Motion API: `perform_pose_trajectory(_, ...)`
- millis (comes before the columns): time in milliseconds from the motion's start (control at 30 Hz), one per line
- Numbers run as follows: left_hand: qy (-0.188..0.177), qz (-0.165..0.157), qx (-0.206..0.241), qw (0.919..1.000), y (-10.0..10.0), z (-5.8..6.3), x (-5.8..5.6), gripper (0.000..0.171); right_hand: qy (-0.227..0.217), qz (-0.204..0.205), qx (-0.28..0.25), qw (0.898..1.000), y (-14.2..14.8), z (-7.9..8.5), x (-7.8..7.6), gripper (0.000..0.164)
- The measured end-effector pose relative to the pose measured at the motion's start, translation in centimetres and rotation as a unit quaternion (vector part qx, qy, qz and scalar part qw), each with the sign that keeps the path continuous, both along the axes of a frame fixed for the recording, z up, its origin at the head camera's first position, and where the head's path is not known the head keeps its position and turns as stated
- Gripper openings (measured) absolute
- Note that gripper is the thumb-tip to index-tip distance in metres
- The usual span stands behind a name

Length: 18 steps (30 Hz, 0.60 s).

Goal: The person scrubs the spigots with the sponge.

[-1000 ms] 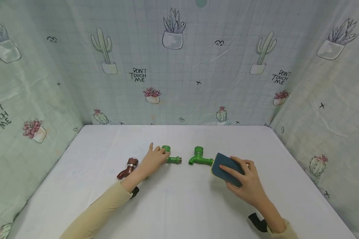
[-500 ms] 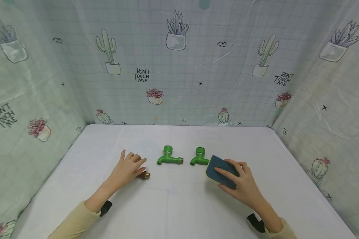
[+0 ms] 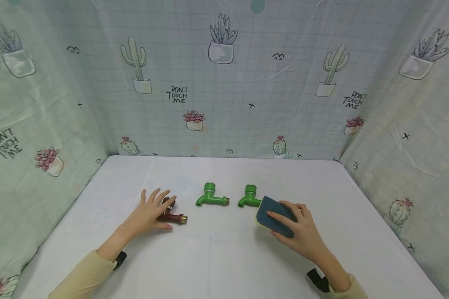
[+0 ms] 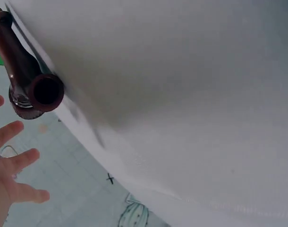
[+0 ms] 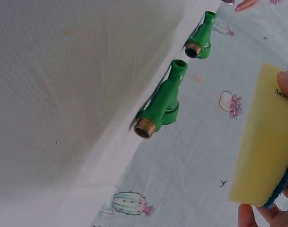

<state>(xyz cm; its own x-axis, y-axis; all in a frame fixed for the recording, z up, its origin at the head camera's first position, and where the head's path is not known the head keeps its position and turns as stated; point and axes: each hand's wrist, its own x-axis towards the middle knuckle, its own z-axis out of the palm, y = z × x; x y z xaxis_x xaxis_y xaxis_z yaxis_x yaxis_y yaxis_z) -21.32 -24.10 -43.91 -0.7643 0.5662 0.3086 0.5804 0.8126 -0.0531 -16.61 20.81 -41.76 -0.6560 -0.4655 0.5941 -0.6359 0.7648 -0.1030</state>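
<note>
My left hand (image 3: 144, 216) spreads its fingers over a brown tap (image 3: 176, 219), hiding part of it. In the left wrist view the tap (image 4: 23, 61) shows its round dark spout opening, and several spread fingers (image 4: 22, 161) lie near it. My right hand (image 3: 307, 236) grips a scouring sponge (image 3: 271, 209), dark blue on top. Its yellow face (image 5: 259, 142) shows in the right wrist view, thumb on one side and fingers on the other. The sponge overlaps the inlet end of a green tap (image 3: 249, 199) in the head view.
A second green tap (image 3: 211, 199) lies between the brown tap and the other green one, all on a white-covered table (image 3: 217, 257). Behind and at both sides hangs a curtain (image 3: 232, 116) printed with cacti. Dark bands (image 3: 317, 280) sit at both wrists.
My left hand has moved left and toward me, from the middle green tap to the brown tap, and its fingers have spread. The right hand with the sponge has shifted slightly left.
</note>
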Motion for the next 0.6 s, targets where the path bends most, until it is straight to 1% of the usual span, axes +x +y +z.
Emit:
perform_pose_trajectory(67, -0.019, 0.013, -0.013, 0.9997, -0.2, -0.3, -0.4, 0.088, 0.000, 0.000, 0.000, 1.000, 0.1, -0.1, 0.1, 0.055)
perform_pose_trajectory(133, -0.025, 0.023, -0.025, 0.9991, -0.4, -0.5, -0.8, 0.088, 0.001, 0.000, 0.000, 1.000, 0.1, -0.1, 0.1, 0.055)
perform_pose_trajectory(200, -0.023, 0.024, -0.034, 0.9989, -0.5, -0.5, -1.1, 0.087, 0.001, 0.001, 0.000, 1.000, 0.2, -0.1, 0.1, 0.053)
perform_pose_trajectory(300, -0.009, 0.016, -0.044, 0.9988, -0.5, -0.5, -1.4, 0.083, 0.002, 0.000, 0.000, 1.000, 0.2, 0.0, 0.0, 0.051)
perform_pose_trajectory(433, 0.000, 0.006, -0.055, 0.9985, -0.3, -0.2, -1.3, 0.079, 0.000, 0.002, -0.001, 1.000, 0.1, 0.0, 0.0, 0.054)
perform_pose_trajectory(600, 0.011, 0.001, -0.079, 0.9968, 0.0, 0.0, -1.4, 0.077, -0.006, 0.000, 0.001, 1.000, 0.2, -0.1, 0.1, 0.057)
